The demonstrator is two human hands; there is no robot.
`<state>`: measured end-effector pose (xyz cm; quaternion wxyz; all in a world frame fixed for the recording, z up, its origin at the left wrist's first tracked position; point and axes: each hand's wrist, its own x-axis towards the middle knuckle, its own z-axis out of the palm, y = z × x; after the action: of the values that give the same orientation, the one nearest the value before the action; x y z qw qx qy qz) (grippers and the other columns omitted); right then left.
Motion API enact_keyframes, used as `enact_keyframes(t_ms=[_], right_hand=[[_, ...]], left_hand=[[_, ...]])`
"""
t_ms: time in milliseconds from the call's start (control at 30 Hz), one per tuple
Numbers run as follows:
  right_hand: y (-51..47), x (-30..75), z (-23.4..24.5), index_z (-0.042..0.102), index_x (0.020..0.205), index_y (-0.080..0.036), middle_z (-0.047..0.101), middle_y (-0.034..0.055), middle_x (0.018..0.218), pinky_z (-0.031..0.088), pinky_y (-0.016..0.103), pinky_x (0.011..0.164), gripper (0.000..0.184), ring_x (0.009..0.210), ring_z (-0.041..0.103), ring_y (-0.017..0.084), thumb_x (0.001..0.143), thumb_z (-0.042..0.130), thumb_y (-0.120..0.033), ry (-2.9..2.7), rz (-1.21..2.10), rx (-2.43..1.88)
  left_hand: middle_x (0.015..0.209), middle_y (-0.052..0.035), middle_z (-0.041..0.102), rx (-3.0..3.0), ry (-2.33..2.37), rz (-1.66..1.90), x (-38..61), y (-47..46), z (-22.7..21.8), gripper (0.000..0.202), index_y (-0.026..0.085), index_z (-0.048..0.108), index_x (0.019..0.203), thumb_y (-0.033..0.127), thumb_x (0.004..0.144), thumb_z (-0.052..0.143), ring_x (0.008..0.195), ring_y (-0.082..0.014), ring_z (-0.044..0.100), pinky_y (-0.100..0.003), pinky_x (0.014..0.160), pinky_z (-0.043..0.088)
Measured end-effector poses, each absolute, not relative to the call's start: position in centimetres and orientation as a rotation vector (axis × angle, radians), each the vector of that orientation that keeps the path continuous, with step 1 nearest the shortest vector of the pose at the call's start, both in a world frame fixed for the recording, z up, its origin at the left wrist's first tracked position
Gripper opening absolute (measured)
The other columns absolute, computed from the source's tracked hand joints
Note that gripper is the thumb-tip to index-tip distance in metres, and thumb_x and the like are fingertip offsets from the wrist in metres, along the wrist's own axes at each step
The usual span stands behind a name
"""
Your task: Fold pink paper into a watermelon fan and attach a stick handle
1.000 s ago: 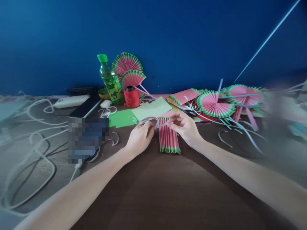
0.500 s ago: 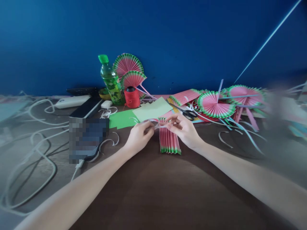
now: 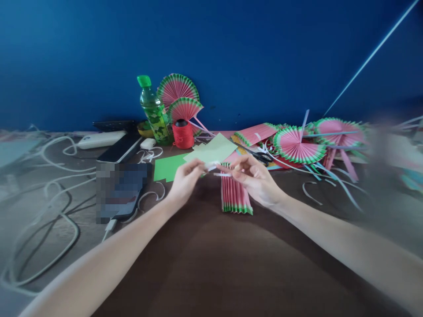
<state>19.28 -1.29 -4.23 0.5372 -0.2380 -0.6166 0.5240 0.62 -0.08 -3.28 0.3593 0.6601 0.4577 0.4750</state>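
My left hand [image 3: 185,177] is closed in a pinch on one end of a thin white strip [image 3: 212,166]. Facing it, my right hand [image 3: 257,179] pinches the strip from the other side, thumb and forefinger together. The strip's exact material is too small to make out. Below and between the hands lies an accordion-folded paper [image 3: 235,196], pink with green edges, on the dark table [image 3: 211,259]. Its upper part is partly behind the strip and the right fingers.
Behind the hands are green paper sheets [image 3: 172,166], scissors [image 3: 262,156], a red thread spool [image 3: 183,134] and a green bottle [image 3: 152,114]. Finished pleated fans [image 3: 299,143] pile at right. A phone [image 3: 127,191] and white cables [image 3: 74,220] lie at left.
My left hand has drawn back a little to the left, its fingers straighter. The strip, looped near the left fingers before, now looks bunched between both hands. My right hand stays nearly in place.
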Motion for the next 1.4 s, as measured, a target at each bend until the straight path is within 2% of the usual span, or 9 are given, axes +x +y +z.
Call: enact_keyframes(t_ms=[200, 400, 533, 667, 733, 833, 1033, 1167, 1400], right_hand=[[-0.8, 20.4, -3.5, 0.052, 0.095, -0.023, 0.055, 0.0013, 0.086, 0.047, 0.035, 0.076, 0.013, 0.077, 0.058, 0.014, 0.083, 0.05, -0.029, -1.668, 0.602, -0.933], [-1.2, 20.5, -3.9, 0.037, 0.124, -0.026, 0.044, 0.0123, 0.118, 0.048, 0.037, 0.059, 0.049, 0.074, 0.057, 0.02, 0.079, 0.051, -0.038, -1.985, 0.194, -1.384], [-1.4, 20.2, -4.6, 0.032, 0.127, -0.028, 0.042, 0.0121, 0.12, 0.049, 0.039, 0.063, 0.057, 0.08, 0.057, 0.022, 0.074, 0.053, -0.024, -2.112, 0.191, -1.363], [-1.4, 20.1, -4.7, 0.034, 0.124, -0.026, 0.041, 0.0118, 0.118, 0.05, 0.039, 0.067, 0.063, 0.089, 0.055, 0.024, 0.066, 0.048, -0.008, -2.089, 0.232, -1.304], [-1.5, 20.0, -4.8, 0.033, 0.125, -0.025, 0.039, 0.0123, 0.12, 0.051, 0.037, 0.067, 0.063, 0.081, 0.057, 0.019, 0.066, 0.046, -0.005, -2.033, 0.306, -1.247], [-1.7, 19.7, -5.0, 0.029, 0.127, -0.026, 0.034, 0.0124, 0.125, 0.052, 0.031, 0.062, 0.061, 0.067, 0.055, 0.01, 0.072, 0.046, -0.006, -1.917, 0.49, -1.059], [-2.2, 19.1, -5.2, 0.024, 0.127, -0.033, 0.028, 0.0101, 0.134, 0.055, 0.029, 0.067, 0.058, 0.079, 0.059, 0.01, 0.079, 0.051, -0.015, -1.711, 0.755, -0.797], [-2.4, 18.8, -5.0, 0.022, 0.127, -0.036, 0.028, 0.0087, 0.135, 0.056, 0.03, 0.067, 0.058, 0.079, 0.06, 0.01, 0.081, 0.053, -0.018, -1.659, 0.785, -0.726], [-2.8, 18.5, -4.9, 0.03, 0.124, -0.034, 0.037, 0.0075, 0.129, 0.056, 0.036, 0.074, 0.051, 0.088, 0.06, 0.016, 0.082, 0.053, -0.018, -1.765, 0.51, -0.722]], left_hand=[[0.058, 0.0009, 0.05, 2.191, 1.629, 1.081, 0.2, 0.1, -3.4, 0.019, 0.018, 0.052, 0.072, 0.025, 0.082, 0.038, 0.058, -0.0134, 0.047, -0.026, 0.06, 0.035], [0.079, -0.0102, 0.06, 2.679, 1.878, 0.605, 0.1, 0.3, -4.3, 0.026, 0.016, 0.054, 0.083, 0.03, 0.088, 0.033, 0.083, -0.0245, 0.053, -0.037, 0.079, 0.036], [0.097, -0.014, 0.056, 2.721, 1.914, 0.704, 0.3, -0.2, -4.3, 0.026, 0.015, 0.054, 0.092, 0.031, 0.087, 0.035, 0.093, -0.0287, 0.047, -0.04, 0.077, 0.036], [0.088, -0.0093, 0.057, 2.747, 1.701, 0.622, 1.3, -1.2, -4.3, 0.024, 0.017, 0.056, 0.083, 0.03, 0.087, 0.036, 0.09, -0.0256, 0.048, -0.04, 0.078, 0.036], [0.084, -0.0071, 0.057, 2.643, 1.573, 0.608, 1.8, -1.5, -4.4, 0.024, 0.017, 0.057, 0.08, 0.033, 0.086, 0.04, 0.088, -0.024, 0.049, -0.04, 0.079, 0.037], [0.083, -0.0059, 0.058, 2.355, 1.405, 0.705, 2.4, -1.8, -4.2, 0.026, 0.016, 0.058, 0.081, 0.037, 0.085, 0.044, 0.086, -0.0213, 0.051, -0.038, 0.081, 0.039], [0.105, -0.0067, 0.061, 1.566, 0.88, 0.868, 3.3, -2.0, -3.7, 0.032, 0.015, 0.053, 0.108, 0.034, 0.081, 0.052, 0.099, -0.0196, 0.055, -0.033, 0.089, 0.041], [0.106, -0.0076, 0.062, 1.128, 0.618, 0.93, 3.8, -2.2, -3.9, 0.032, 0.016, 0.052, 0.106, 0.027, 0.077, 0.059, 0.096, -0.0194, 0.059, -0.034, 0.085, 0.046], [0.089, -0.0043, 0.065, 0.918, 0.674, 0.984, 3.4, -2.0, -3.9, 0.025, 0.016, 0.058, 0.094, 0.022, 0.071, 0.065, 0.079, -0.0136, 0.061, -0.029, 0.076, 0.048]])
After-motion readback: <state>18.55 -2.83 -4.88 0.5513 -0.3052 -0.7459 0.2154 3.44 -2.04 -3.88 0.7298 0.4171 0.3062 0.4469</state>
